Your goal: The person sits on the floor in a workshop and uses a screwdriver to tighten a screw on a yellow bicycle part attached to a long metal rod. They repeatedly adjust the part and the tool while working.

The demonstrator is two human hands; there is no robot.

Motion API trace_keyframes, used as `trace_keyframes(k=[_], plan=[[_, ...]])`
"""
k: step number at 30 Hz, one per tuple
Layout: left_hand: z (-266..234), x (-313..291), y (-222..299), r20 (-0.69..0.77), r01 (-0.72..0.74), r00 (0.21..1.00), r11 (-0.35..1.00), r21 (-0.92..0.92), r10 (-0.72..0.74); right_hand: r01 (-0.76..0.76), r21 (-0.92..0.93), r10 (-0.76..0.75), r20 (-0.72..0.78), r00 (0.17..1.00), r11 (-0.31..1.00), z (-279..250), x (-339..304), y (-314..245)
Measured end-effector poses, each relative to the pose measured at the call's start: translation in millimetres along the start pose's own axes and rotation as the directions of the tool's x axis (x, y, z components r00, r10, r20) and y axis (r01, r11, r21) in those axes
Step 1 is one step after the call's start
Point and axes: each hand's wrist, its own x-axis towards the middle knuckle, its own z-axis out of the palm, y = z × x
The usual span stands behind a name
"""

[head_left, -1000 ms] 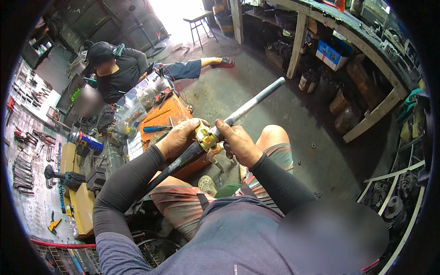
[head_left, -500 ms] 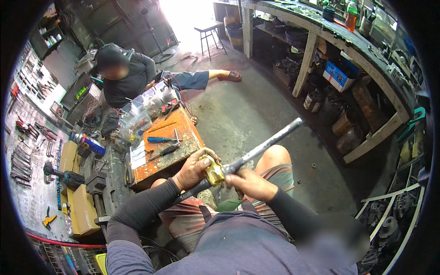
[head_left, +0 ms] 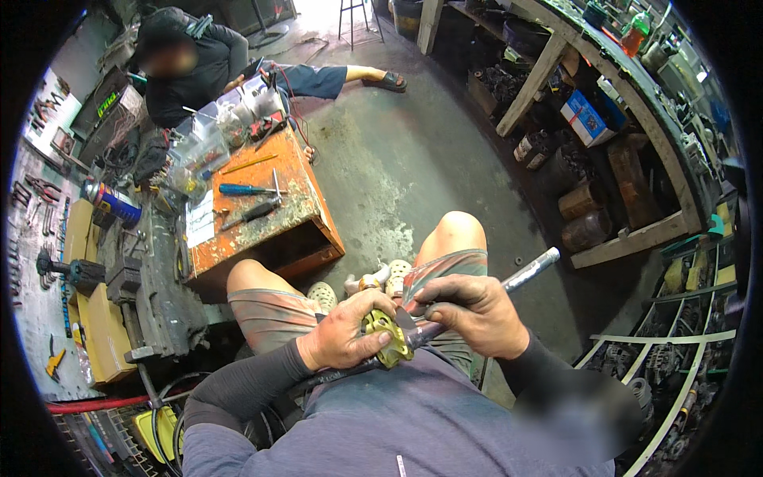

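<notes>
A yellow-gold metal casting (head_left: 387,338) with lobed edges rests at my lap. My left hand (head_left: 350,327) is closed around it, thumb across its face. A long grey metal pipe (head_left: 531,269) with a darker lower stretch slants across my thighs, passing beside the casting; whether it runs through the casting is hidden. Just right of the casting, over the pipe, my right hand (head_left: 475,310) has its thumb and forefinger pinched together. Whatever lies between those blackened fingertips is too small to make out.
An orange worn cabinet (head_left: 302,195) ahead left bears a blue screwdriver (head_left: 246,190), other tools and plastic bins. Behind it a person (head_left: 179,71) sits. A tool-covered bench with a vise (head_left: 123,278) is at left. Wooden shelving (head_left: 540,83) and a parts rack (head_left: 668,338) line the right.
The casting and pipe have come closer to my body, and the pipe's far end has dropped lower. My right hand has lifted off the pipe into a pinch. The view has tilted downward.
</notes>
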Motion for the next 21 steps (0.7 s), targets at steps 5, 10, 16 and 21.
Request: trace_keyframes(k=[5, 10, 16, 21], plan=[[20, -12, 10, 0.013, -0.040, 0.999, 0.994, 0.100, 0.039, -0.210, -0.204, 0.203, -0.055, 0.978, 0.956, 14, -8, -4], [34, -20, 1, -0.007, -0.098, 0.995, 0.991, 0.086, 0.099, -0.058, -0.346, 0.120, 0.159, 0.980, 0.936, 5, -19, 4], [37, -25, 2, 0.012, -0.092, 0.996, 0.992, 0.087, 0.092, -0.194, -0.131, 0.209, 0.108, 0.972, 0.972, 22, -21, 11], [29, -29, 6, 0.021, -0.051, 0.999, 0.996, 0.078, 0.050, -0.185, 0.056, 0.180, 0.090, 0.980, 0.981, 30, -22, 20]])
